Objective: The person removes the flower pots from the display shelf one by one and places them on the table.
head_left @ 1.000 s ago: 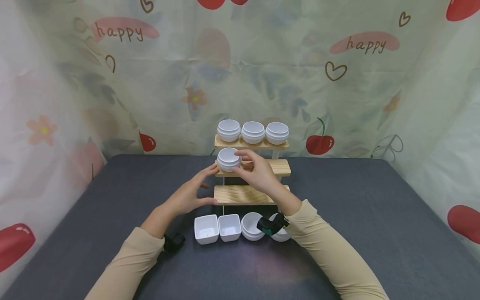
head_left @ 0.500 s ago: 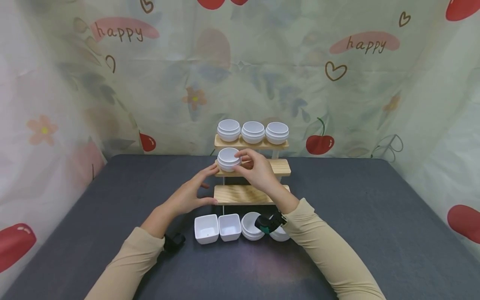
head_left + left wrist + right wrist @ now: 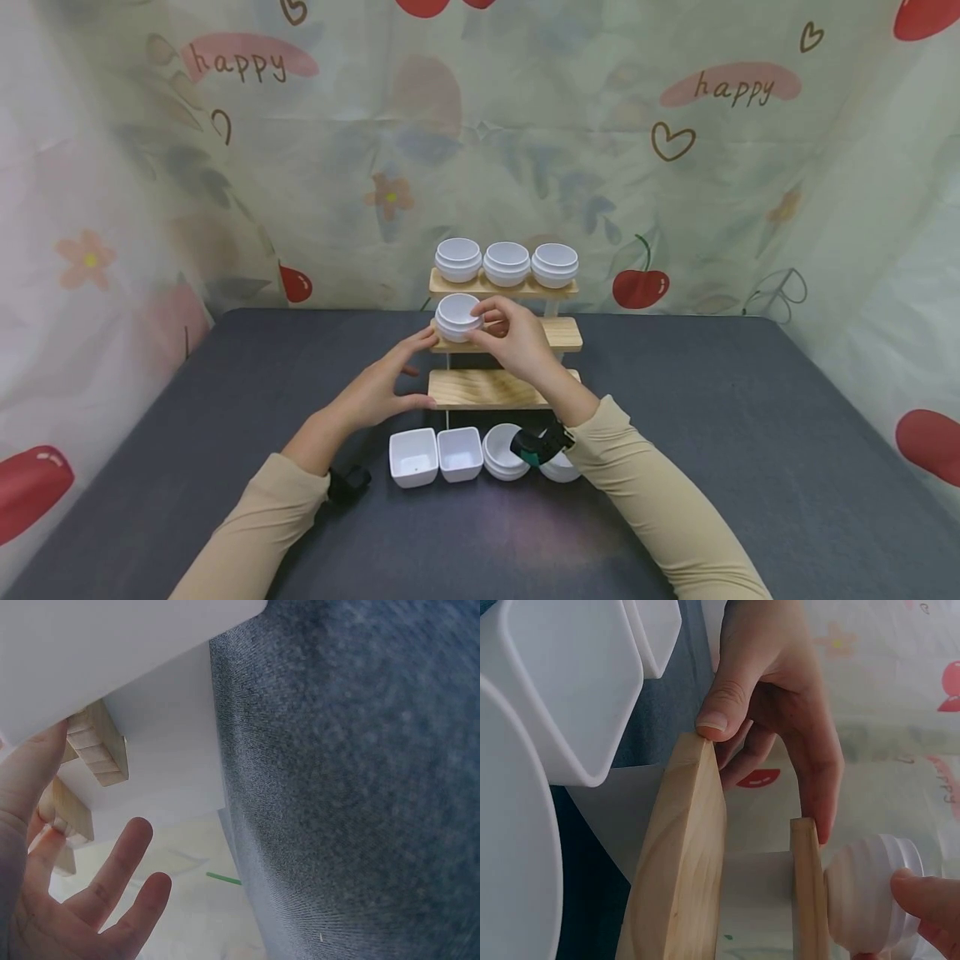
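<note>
A three-tier wooden rack [image 3: 487,388] stands mid-table. On its middle shelf, at the left end, sits a white round bowl [image 3: 454,314]; my right hand [image 3: 513,342] holds it with thumb and fingers curled round its right side. In the right wrist view the ribbed bowl [image 3: 866,900] rests against the middle shelf [image 3: 806,900]. My left hand [image 3: 375,390] braces the rack's left side with straight fingers. Its thumb presses on the bottom shelf's end [image 3: 682,855] and a finger touches the middle shelf's end. The left wrist view shows that hand [image 3: 67,907] beside the shelf ends [image 3: 97,746].
Three white round bowls [image 3: 507,263] line the top shelf. In front of the rack stand two square white dishes [image 3: 413,457] [image 3: 460,453] and two round ones [image 3: 501,451], the right one partly under my right wrist. A dark grey cloth [image 3: 750,433] covers the table, with a printed curtain behind.
My right forearm has drifted slightly left while the hand stays on the bowl. The left hand and the bowl have hardly moved.
</note>
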`<move>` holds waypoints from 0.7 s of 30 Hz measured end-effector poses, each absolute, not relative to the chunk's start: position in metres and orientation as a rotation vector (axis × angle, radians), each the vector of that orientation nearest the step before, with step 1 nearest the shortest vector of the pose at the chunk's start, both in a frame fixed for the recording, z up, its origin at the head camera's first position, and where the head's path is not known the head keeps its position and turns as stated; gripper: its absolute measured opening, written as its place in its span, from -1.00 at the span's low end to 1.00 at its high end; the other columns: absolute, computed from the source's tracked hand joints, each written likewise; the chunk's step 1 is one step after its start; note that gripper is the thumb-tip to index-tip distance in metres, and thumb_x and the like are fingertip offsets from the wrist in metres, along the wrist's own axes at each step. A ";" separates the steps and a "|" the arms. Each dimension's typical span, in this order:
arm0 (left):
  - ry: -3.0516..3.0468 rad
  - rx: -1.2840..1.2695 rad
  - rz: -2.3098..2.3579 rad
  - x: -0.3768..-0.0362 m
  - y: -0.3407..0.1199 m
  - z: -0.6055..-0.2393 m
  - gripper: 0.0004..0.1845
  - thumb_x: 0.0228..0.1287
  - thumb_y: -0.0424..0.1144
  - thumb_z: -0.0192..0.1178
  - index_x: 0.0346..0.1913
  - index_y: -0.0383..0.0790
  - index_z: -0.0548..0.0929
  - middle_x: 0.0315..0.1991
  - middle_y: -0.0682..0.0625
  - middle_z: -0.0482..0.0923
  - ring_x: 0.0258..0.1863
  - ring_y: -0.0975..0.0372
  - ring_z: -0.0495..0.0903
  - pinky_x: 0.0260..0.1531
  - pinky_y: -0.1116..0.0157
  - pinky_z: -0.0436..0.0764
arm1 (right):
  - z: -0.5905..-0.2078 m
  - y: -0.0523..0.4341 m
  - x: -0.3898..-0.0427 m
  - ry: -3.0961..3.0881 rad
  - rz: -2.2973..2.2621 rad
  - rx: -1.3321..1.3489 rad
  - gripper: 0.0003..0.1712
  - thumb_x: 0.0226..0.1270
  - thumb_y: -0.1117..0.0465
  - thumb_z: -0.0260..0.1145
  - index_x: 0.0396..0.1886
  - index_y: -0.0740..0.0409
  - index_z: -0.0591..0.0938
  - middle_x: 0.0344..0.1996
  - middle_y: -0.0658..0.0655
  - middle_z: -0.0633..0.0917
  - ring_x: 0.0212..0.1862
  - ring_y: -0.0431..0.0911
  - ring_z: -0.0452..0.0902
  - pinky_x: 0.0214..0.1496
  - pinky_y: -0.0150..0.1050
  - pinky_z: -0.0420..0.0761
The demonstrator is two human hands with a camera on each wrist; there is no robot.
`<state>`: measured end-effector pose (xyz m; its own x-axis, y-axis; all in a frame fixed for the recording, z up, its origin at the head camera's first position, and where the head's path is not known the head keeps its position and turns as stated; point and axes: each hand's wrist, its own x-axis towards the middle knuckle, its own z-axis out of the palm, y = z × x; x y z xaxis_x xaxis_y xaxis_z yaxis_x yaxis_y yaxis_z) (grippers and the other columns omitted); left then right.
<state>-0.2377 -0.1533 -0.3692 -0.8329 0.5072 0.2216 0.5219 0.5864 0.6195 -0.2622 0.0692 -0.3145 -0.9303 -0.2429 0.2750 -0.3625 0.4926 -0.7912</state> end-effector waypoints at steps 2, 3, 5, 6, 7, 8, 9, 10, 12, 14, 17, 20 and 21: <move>-2.788 -0.892 -1.095 -0.237 -0.153 -0.369 -0.05 0.02 -0.20 0.39 0.45 -0.05 0.06 0.51 -0.04 -0.11 0.10 -0.09 0.53 0.05 -0.01 0.57 | -0.313 0.070 -0.261 -2.604 1.404 0.528 -0.68 0.16 0.21 0.38 -0.09 0.18 0.56 -0.11 0.27 0.68 -0.10 0.07 0.65 -0.05 -0.14 0.67; -2.792 -0.888 -1.092 -0.237 -0.153 -0.369 -0.05 0.02 -0.20 0.39 0.45 -0.06 0.06 0.51 -0.04 -0.11 0.10 -0.09 0.53 0.05 -0.01 0.57 | -0.313 0.070 -0.260 -2.603 1.399 0.525 -0.68 0.16 0.20 0.38 -0.09 0.17 0.57 -0.11 0.27 0.68 -0.10 0.07 0.64 -0.04 -0.13 0.67; -2.796 -0.885 -1.088 -0.237 -0.152 -0.368 -0.05 0.02 -0.21 0.39 0.44 -0.08 0.07 0.51 -0.06 -0.11 0.09 -0.09 0.53 0.06 0.00 0.57 | -0.311 0.071 -0.259 -2.603 1.393 0.520 -0.67 0.15 0.20 0.38 -0.09 0.17 0.57 -0.11 0.26 0.68 -0.09 0.07 0.64 -0.02 -0.12 0.66; -2.798 -0.882 -1.086 -0.237 -0.152 -0.368 -0.05 0.02 -0.21 0.39 0.44 -0.09 0.07 0.51 -0.07 -0.11 0.09 -0.09 0.54 0.06 0.01 0.57 | -0.311 0.071 -0.259 -2.604 1.396 0.514 -0.67 0.15 0.19 0.39 -0.09 0.17 0.57 -0.11 0.26 0.68 -0.08 0.07 0.63 -0.01 -0.11 0.65; -2.799 -0.881 -1.084 -0.237 -0.152 -0.368 -0.05 0.02 -0.21 0.39 0.44 -0.10 0.08 0.51 -0.08 -0.11 0.09 -0.09 0.54 0.06 0.02 0.57 | -0.310 0.072 -0.258 -2.603 1.399 0.510 -0.66 0.15 0.18 0.39 -0.09 0.16 0.57 -0.11 0.26 0.68 -0.07 0.08 0.63 0.00 -0.10 0.65; -2.800 -0.879 -1.082 -0.237 -0.152 -0.368 -0.06 0.02 -0.21 0.39 0.44 -0.10 0.08 0.51 -0.08 -0.10 0.09 -0.09 0.54 0.06 0.02 0.57 | -0.310 0.072 -0.258 -2.604 1.401 0.506 -0.66 0.15 0.18 0.39 -0.09 0.16 0.57 -0.10 0.25 0.68 -0.07 0.08 0.63 0.01 -0.09 0.64; -2.801 -0.877 -1.077 -0.237 -0.152 -0.368 -0.06 0.02 -0.21 0.39 0.44 -0.10 0.08 0.51 -0.09 -0.10 0.09 -0.08 0.54 0.06 0.02 0.57 | -0.310 0.072 -0.258 -2.604 1.403 0.503 -0.66 0.15 0.18 0.39 -0.09 0.16 0.57 -0.10 0.25 0.68 -0.06 0.08 0.62 0.02 -0.09 0.64; -2.801 -0.875 -1.073 -0.237 -0.152 -0.369 -0.06 0.02 -0.21 0.39 0.44 -0.10 0.09 0.51 -0.09 -0.10 0.09 -0.08 0.54 0.06 0.02 0.57 | -0.309 0.073 -0.258 -2.604 1.404 0.502 -0.66 0.15 0.18 0.39 -0.09 0.16 0.57 -0.10 0.25 0.67 -0.06 0.08 0.62 0.03 -0.09 0.64; -2.800 -0.874 -1.071 -0.237 -0.152 -0.369 -0.06 0.02 -0.21 0.39 0.44 -0.10 0.09 0.51 -0.09 -0.10 0.09 -0.08 0.54 0.06 0.01 0.57 | -0.309 0.074 -0.257 -2.605 1.407 0.500 -0.66 0.15 0.18 0.39 -0.09 0.15 0.57 -0.09 0.25 0.67 -0.05 0.08 0.61 0.04 -0.08 0.63; -2.798 -0.877 -1.071 -0.238 -0.152 -0.369 -0.06 0.01 -0.21 0.39 0.44 -0.09 0.08 0.51 -0.09 -0.10 0.08 -0.09 0.54 0.06 0.00 0.57 | -0.308 0.075 -0.256 -2.602 1.403 0.505 -0.67 0.15 0.18 0.39 -0.09 0.15 0.57 -0.09 0.24 0.67 -0.05 0.08 0.62 0.04 -0.08 0.63; -2.793 -0.884 -1.073 -0.238 -0.152 -0.370 -0.05 0.01 -0.21 0.40 0.44 -0.08 0.08 0.51 -0.09 -0.09 0.08 -0.09 0.55 0.06 0.00 0.57 | -0.307 0.076 -0.255 -2.589 1.411 0.519 -0.67 0.14 0.19 0.39 -0.11 0.17 0.58 -0.09 0.24 0.67 -0.05 0.08 0.62 0.06 -0.08 0.62; -2.791 -0.884 -1.070 -0.238 -0.152 -0.370 -0.05 0.00 -0.21 0.40 0.44 -0.07 0.08 0.51 -0.08 -0.09 0.08 -0.09 0.55 0.06 -0.01 0.56 | -0.305 0.077 -0.254 -2.575 1.420 0.531 -0.68 0.14 0.21 0.40 -0.11 0.19 0.58 -0.09 0.25 0.67 -0.05 0.09 0.62 0.07 -0.08 0.62; -2.792 -0.883 -1.068 -0.238 -0.152 -0.370 -0.05 0.00 -0.20 0.40 0.44 -0.07 0.08 0.51 -0.08 -0.09 0.08 -0.09 0.55 0.06 -0.01 0.56 | -0.305 0.077 -0.254 -2.572 1.419 0.535 -0.68 0.14 0.21 0.40 -0.11 0.19 0.58 -0.09 0.25 0.67 -0.05 0.09 0.62 0.07 -0.08 0.62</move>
<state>-0.2384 -0.1525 -0.3702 -0.8391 0.4992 0.2162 0.5160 0.6047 0.6067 -0.2540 0.0774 -0.3050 -0.9241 -0.2333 0.3026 -0.3804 0.4870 -0.7862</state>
